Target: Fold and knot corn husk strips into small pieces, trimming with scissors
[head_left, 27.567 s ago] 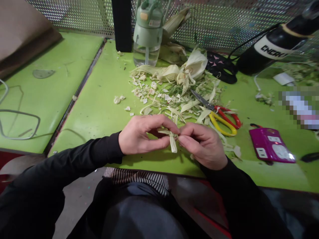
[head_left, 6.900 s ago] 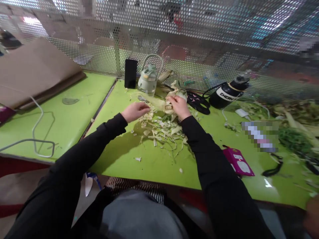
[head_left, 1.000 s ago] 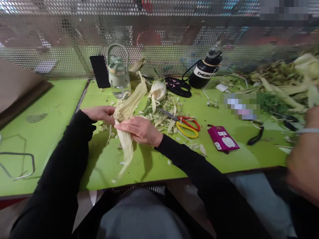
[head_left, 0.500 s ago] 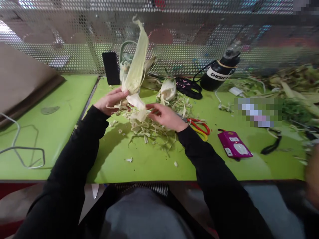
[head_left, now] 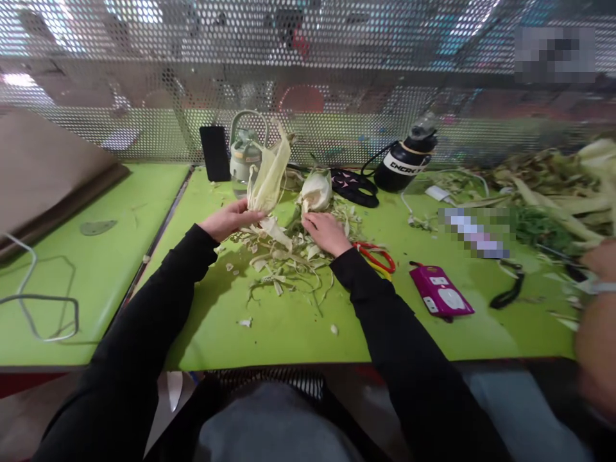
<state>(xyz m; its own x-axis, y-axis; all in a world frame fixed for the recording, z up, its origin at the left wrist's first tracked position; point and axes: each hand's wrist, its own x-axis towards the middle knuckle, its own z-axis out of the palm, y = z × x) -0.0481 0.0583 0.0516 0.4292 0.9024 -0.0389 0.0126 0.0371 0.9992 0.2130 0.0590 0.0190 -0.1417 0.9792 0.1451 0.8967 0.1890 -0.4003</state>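
Observation:
My left hand point(head_left: 234, 218) pinches a pale corn husk point(head_left: 272, 176) between thumb and fingers. The husk stands upright above the hand, its strips folded and loose. My right hand point(head_left: 327, 232) has its fingers curled round the lower end of a rounded, flower-like bundle of husk point(head_left: 316, 189); its fingertips are partly hidden. Beneath both hands lies a heap of torn husk scraps point(head_left: 283, 256). Red-handled scissors point(head_left: 380, 255) with a yellow inner edge lie by my right wrist.
Behind stand a black phone point(head_left: 215, 154), a pale green bottle point(head_left: 243, 160) and a black bottle point(head_left: 404, 163) before a mesh panel. A purple power strip point(head_left: 440, 292) lies right, near a husk pile point(head_left: 553, 186) and another person's arm point(head_left: 599, 327). Bent wire point(head_left: 38, 301) lies left.
My right hand has left the husk in my left hand and moved to the flower-like bundle. The left-hand husk is lower and more crumpled. The camera view has tilted up slightly.

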